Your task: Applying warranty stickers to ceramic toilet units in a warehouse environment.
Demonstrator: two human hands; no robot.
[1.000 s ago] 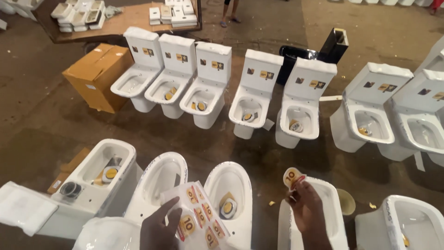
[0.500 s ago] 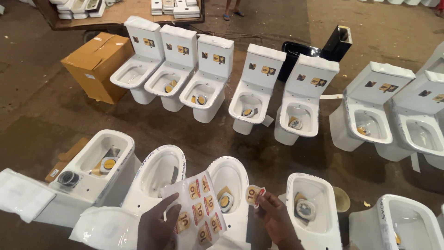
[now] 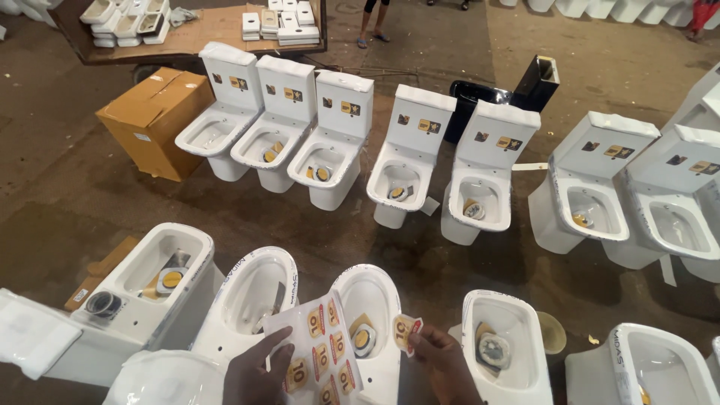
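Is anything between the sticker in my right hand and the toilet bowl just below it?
Nothing visible. The right hand holds the peeled sticker right beside the white toilet bowl's rim, in open air. The left hand keeps the sticker sheet off to the side.

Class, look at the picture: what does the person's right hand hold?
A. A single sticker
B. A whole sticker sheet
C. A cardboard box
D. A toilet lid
A: the right hand pinches one sticker over a toilet bowl, while the left hand holds the sticker sheet.

Dirt floor (image 3: 67,202), white toilets (image 3: 409,154) in rows, cardboard box (image 3: 154,120)
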